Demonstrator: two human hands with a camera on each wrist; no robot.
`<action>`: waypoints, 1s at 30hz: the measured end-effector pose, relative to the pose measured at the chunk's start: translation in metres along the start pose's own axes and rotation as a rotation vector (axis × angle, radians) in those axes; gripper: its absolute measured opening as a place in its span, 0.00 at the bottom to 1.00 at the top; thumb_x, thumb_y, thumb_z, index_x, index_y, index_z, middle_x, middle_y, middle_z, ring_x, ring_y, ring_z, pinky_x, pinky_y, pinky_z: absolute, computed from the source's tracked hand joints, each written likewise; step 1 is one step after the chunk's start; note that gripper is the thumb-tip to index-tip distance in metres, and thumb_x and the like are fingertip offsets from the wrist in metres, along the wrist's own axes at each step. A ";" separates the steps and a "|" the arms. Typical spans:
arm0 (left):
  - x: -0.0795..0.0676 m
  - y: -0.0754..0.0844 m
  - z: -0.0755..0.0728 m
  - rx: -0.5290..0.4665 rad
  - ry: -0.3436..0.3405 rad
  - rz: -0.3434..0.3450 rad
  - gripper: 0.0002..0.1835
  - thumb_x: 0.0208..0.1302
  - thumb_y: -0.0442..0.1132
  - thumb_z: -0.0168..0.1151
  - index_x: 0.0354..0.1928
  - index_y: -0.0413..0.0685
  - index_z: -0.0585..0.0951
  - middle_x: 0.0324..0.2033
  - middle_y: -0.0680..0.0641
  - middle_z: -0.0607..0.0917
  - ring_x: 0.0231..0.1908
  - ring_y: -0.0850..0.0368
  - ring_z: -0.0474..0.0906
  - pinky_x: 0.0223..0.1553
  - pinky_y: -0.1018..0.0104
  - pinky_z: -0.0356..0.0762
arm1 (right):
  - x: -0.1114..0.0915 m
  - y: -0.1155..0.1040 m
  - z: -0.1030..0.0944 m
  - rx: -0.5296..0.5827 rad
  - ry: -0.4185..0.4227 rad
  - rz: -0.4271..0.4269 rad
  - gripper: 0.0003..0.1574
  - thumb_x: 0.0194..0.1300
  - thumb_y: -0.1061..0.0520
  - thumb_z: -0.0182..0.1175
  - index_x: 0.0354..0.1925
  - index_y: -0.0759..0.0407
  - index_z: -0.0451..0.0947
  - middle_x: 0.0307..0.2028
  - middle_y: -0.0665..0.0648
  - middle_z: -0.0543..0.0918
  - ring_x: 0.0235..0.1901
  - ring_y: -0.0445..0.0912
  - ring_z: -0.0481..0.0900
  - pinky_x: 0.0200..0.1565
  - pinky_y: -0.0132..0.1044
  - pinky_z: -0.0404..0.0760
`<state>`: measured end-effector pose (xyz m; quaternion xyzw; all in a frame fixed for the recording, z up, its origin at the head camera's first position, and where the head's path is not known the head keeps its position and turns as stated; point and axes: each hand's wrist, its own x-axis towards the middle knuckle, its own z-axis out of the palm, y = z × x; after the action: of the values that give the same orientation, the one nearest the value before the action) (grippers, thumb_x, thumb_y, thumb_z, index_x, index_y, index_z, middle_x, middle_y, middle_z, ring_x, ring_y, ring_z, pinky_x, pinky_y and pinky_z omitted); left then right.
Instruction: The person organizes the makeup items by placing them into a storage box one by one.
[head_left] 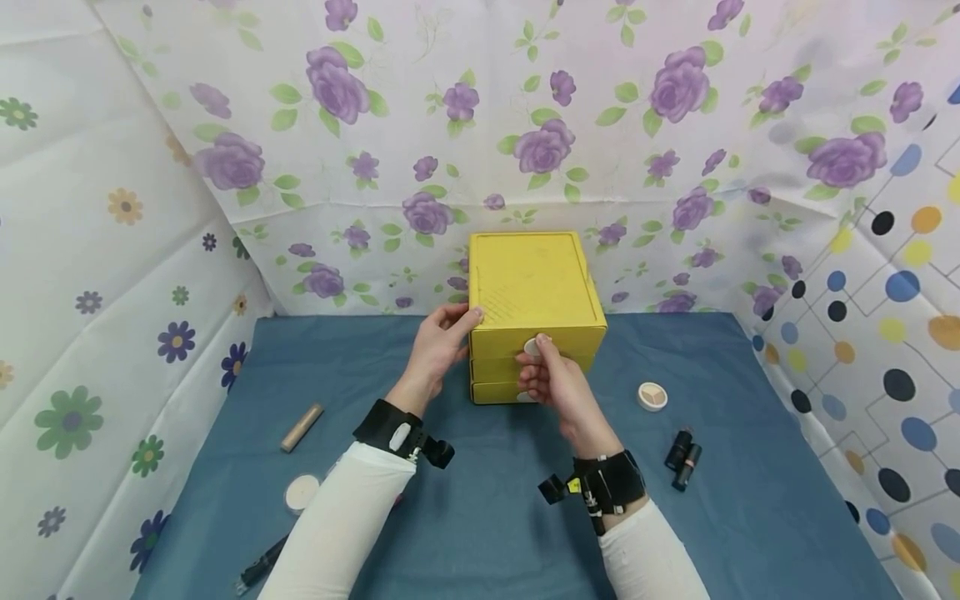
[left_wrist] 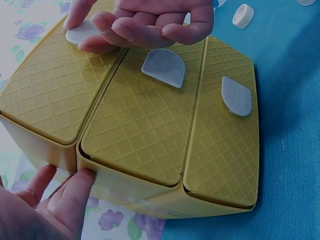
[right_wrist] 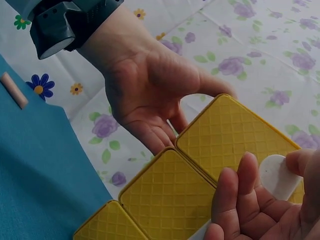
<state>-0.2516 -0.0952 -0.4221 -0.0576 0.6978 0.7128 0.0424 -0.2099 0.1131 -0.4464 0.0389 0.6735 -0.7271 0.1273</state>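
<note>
A yellow box with three stacked drawers (head_left: 536,283) stands at the back of the blue cloth, its drawer fronts in a grid pattern. Each front carries a white tab; the middle tab (left_wrist: 165,68) and the bottom tab (left_wrist: 236,96) are free. My right hand (head_left: 561,385) pinches the top drawer's white tab (right_wrist: 279,177) between thumb and finger, its other fingers bent in front of the box. Against the box's left side rests my left hand (head_left: 437,348), thumb at the top edge and fingers extended along the side. All three drawers look closed.
Right of the box lie a round sectioned compact (head_left: 652,397) and two small black tubes (head_left: 686,468). On the left are a tan tube (head_left: 302,427), a white round item (head_left: 302,493) and a dark slim object (head_left: 262,565). Patterned cloth walls (head_left: 375,167) enclose the back and sides.
</note>
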 end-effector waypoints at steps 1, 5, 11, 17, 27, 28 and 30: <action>0.000 0.000 0.000 0.001 0.001 0.002 0.32 0.56 0.65 0.69 0.56 0.55 0.77 0.55 0.52 0.79 0.55 0.58 0.73 0.58 0.47 0.76 | 0.000 -0.001 0.000 0.000 -0.003 -0.002 0.52 0.64 0.20 0.49 0.50 0.66 0.80 0.28 0.51 0.81 0.38 0.52 0.81 0.40 0.39 0.78; 0.001 0.000 0.000 -0.004 0.002 0.008 0.32 0.56 0.64 0.70 0.56 0.55 0.77 0.55 0.52 0.79 0.55 0.58 0.73 0.58 0.46 0.76 | 0.000 -0.002 0.000 0.003 -0.006 -0.007 0.52 0.63 0.20 0.49 0.50 0.66 0.80 0.28 0.50 0.81 0.40 0.56 0.81 0.41 0.41 0.79; 0.001 -0.001 0.000 -0.010 -0.007 0.006 0.31 0.56 0.63 0.70 0.56 0.55 0.77 0.55 0.52 0.79 0.56 0.58 0.73 0.59 0.46 0.75 | 0.001 -0.001 -0.001 0.000 -0.005 -0.009 0.53 0.62 0.19 0.49 0.50 0.66 0.80 0.27 0.50 0.81 0.46 0.65 0.78 0.37 0.37 0.79; 0.000 -0.001 0.000 -0.009 -0.001 -0.003 0.31 0.57 0.63 0.69 0.56 0.55 0.77 0.55 0.52 0.79 0.56 0.58 0.73 0.59 0.46 0.75 | 0.001 0.001 0.000 0.002 -0.003 -0.006 0.53 0.62 0.19 0.49 0.50 0.65 0.80 0.28 0.50 0.81 0.47 0.65 0.77 0.37 0.36 0.79; 0.002 -0.004 0.001 -0.004 -0.001 0.001 0.32 0.55 0.65 0.69 0.56 0.56 0.77 0.55 0.53 0.79 0.56 0.58 0.73 0.58 0.47 0.75 | 0.001 0.005 -0.002 0.011 -0.002 -0.005 0.52 0.62 0.19 0.49 0.51 0.65 0.80 0.29 0.50 0.81 0.45 0.62 0.79 0.39 0.37 0.79; 0.003 -0.004 0.000 -0.003 0.000 0.003 0.33 0.54 0.66 0.69 0.56 0.56 0.77 0.55 0.53 0.79 0.56 0.58 0.73 0.58 0.47 0.75 | 0.001 0.005 -0.002 0.016 -0.006 -0.006 0.52 0.63 0.20 0.49 0.52 0.66 0.79 0.29 0.51 0.81 0.44 0.60 0.80 0.39 0.38 0.79; 0.003 -0.005 0.000 -0.002 0.000 0.009 0.33 0.54 0.66 0.69 0.56 0.56 0.77 0.56 0.53 0.79 0.56 0.58 0.73 0.58 0.47 0.75 | -0.001 0.003 -0.002 0.020 -0.015 -0.009 0.50 0.66 0.22 0.48 0.53 0.67 0.79 0.30 0.51 0.81 0.41 0.57 0.81 0.41 0.40 0.79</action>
<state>-0.2537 -0.0954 -0.4271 -0.0543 0.6974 0.7136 0.0392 -0.2082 0.1149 -0.4489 0.0316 0.6655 -0.7346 0.1285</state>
